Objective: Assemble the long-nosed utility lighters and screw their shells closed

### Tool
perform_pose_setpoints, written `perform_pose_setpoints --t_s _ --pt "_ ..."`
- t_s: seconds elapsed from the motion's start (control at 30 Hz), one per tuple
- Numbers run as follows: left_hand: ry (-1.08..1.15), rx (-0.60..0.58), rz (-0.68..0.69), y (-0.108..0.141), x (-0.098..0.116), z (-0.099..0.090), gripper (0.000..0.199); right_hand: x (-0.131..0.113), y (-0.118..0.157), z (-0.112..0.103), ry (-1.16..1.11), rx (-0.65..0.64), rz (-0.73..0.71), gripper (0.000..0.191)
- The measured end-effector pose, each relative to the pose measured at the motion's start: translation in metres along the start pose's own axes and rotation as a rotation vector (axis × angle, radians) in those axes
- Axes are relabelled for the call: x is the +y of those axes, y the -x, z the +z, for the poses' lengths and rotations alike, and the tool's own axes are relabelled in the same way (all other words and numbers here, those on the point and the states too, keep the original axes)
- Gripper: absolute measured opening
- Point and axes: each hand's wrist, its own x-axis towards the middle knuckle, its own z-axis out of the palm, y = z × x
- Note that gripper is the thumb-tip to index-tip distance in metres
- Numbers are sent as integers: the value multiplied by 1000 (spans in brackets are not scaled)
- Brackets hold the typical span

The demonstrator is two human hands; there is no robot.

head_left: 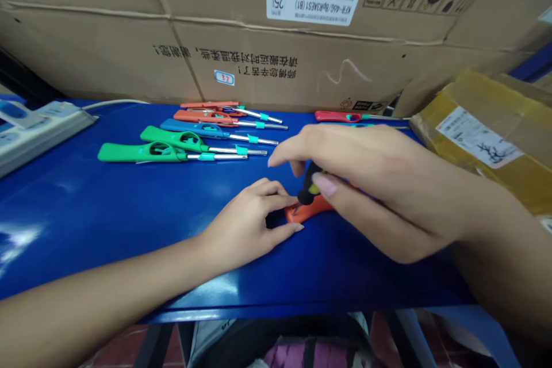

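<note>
On the blue table lies an orange long-necked lighter (pixel 317 207), its handle end toward my left hand (pixel 252 221). The left thumb and fingers pinch that end from both sides. My right hand (pixel 373 181) is closed around a short black and yellow screwdriver (pixel 307 188), held tilted with its tip on the lighter's handle end. The lighter's far part is hidden beneath my right hand.
Several long-necked lighters lie behind my hands, among them a green one (pixel 140 152) and a blue one (pixel 194 128). A red lighter (pixel 338 117) lies farther right. A power strip (pixel 43 126) is at left, a taped carton (pixel 483 132) at right. A large cardboard box (pixel 241 46) stands behind.
</note>
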Motion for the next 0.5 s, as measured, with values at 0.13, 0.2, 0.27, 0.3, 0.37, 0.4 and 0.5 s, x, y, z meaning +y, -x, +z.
perform_pose_setpoints --t_s 0.13,0.2,0.27,0.3,0.37,0.4,0.5 --pt "-29 5 -12 0 0 0 22 1 -1 5 130 36 38 31" --pt "-24 7 -7 0 -1 0 21 1 -1 5 216 64 49 39" --pt "-6 -3 -6 0 -1 0 24 2 0 3 219 65 27 39" --pt "1 -11 -8 0 -1 0 25 2 1 2 198 48 15 37" --pt "4 -18 -10 0 -1 0 27 4 2 1 181 29 4 34" --pt "-1 -17 -8 0 -1 0 27 4 2 1 197 34 7 33" --pt "-8 -9 -1 0 -1 -1 25 6 3 3 276 79 36 35"
